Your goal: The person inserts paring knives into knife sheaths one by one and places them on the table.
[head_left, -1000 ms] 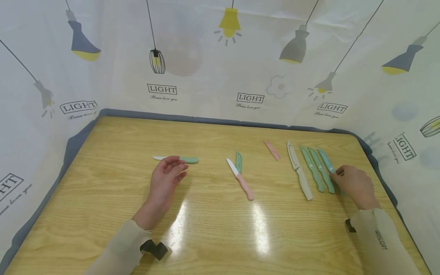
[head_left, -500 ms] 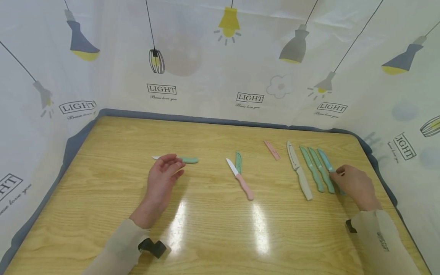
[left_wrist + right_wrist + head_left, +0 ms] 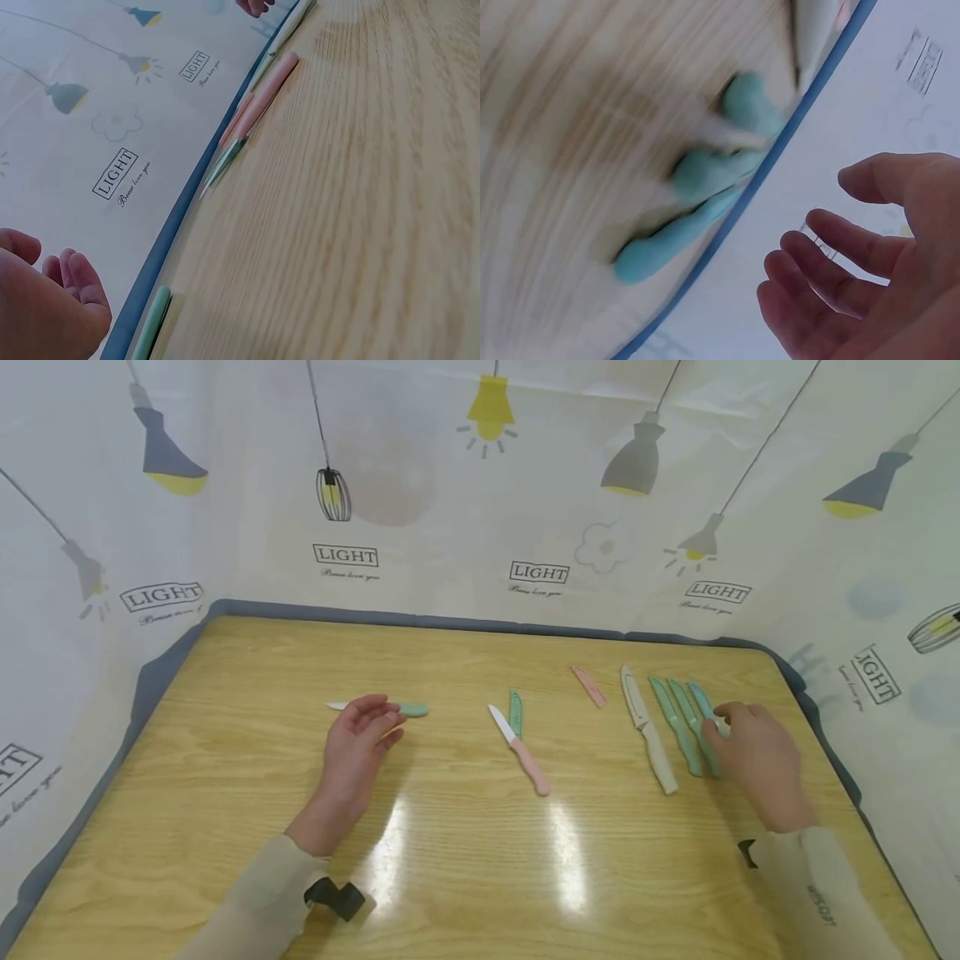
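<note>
My left hand (image 3: 356, 752) hovers with loosely bent fingers over a green-handled knife (image 3: 415, 710) with a bare white blade, hiding part of it. Nothing is in that hand. On the right, my right hand (image 3: 761, 764) is above a light blue knife (image 3: 702, 697), covering its handle in the head view. The right wrist view has the fingers spread and empty, apart from the blue knife's handle (image 3: 652, 255). Beside it lie two green knives (image 3: 678, 731) in sheaths and a larger cream knife (image 3: 656, 752), side by side.
Mid-table, a pink-handled knife (image 3: 530, 768) with a bare white blade lies against a green sheath (image 3: 516, 710). A pink sheath (image 3: 588, 686) rests farther back, left of the cream knife. A patterned curtain (image 3: 420, 485) surrounds the wooden table (image 3: 262, 677).
The right hand has let go of the blue knife and lifted off it, shifting slightly left. My left hand has drifted a little left, staying near the green-handled knife.
</note>
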### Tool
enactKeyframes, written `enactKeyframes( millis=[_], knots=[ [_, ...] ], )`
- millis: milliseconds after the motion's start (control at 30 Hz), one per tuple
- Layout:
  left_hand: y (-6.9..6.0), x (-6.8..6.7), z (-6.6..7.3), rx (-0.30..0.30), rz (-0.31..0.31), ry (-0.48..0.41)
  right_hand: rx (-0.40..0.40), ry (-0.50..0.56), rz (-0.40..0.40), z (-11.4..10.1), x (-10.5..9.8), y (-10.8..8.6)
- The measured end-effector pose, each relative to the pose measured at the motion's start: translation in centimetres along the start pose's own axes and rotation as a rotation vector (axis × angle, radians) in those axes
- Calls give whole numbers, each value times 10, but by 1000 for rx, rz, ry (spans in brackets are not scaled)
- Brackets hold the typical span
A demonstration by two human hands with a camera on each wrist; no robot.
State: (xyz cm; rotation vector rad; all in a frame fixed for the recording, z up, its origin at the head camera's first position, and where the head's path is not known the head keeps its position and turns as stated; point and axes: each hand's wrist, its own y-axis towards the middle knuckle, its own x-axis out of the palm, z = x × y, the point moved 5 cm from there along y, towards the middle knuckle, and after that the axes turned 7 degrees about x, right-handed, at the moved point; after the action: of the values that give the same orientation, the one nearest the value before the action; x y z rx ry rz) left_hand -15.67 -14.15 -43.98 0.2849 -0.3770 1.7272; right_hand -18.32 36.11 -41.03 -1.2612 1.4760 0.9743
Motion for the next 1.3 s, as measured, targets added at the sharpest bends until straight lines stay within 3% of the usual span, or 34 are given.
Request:
enactKeyframes(
  millis=[300,533,733,933,1100,1200,1300],
  knots=[
    [0,2,-2,-4,-7,-4,-134,41,57,-54,4,-13],
    [-3,0,-9,-15,5,-15,-200,29,-39,-101,25,-4],
    [-6,-1,-12,-10,13,-21,-215,-12,-90,-122,47,16],
    [-7,1,-14,-7,11,-36,-216,-117,-71,-132,58,31],
    [-7,3,-14,-1,8,-40,-316,-336,-87,-144,66,31],
    [-7,4,-14,3,2,-36,-273,-274,-159,-151,73,32],
    [-6,9,-14,10,-2,-43,-186,-117,-187,-158,76,30]
  ],
)
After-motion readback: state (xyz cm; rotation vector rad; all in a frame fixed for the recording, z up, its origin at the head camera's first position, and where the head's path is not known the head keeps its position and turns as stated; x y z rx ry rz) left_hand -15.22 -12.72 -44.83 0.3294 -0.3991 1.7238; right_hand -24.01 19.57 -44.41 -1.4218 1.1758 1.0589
